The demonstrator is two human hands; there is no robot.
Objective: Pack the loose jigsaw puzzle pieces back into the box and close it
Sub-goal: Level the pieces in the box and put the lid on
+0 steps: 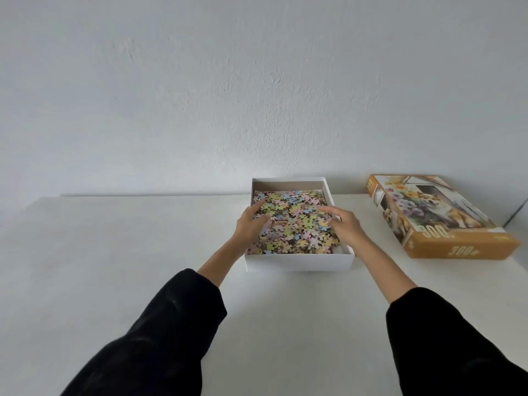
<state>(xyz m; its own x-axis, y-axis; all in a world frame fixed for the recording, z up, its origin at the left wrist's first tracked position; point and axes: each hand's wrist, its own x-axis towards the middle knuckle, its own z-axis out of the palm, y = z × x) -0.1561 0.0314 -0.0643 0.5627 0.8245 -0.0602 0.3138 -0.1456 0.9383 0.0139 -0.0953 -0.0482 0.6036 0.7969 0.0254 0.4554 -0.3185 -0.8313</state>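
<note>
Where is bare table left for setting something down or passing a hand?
Free: wide table left of the white box; the strip between box and lid; the near table before the box. Crowded: inside the box, left hand and right hand over the pieces.

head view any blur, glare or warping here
Head view: soft even light, no glare, only faint shadows under the white box; right hand fingers slightly motion-blurred; wide-angle stretch skews the orange lid near the right edge.
</note>
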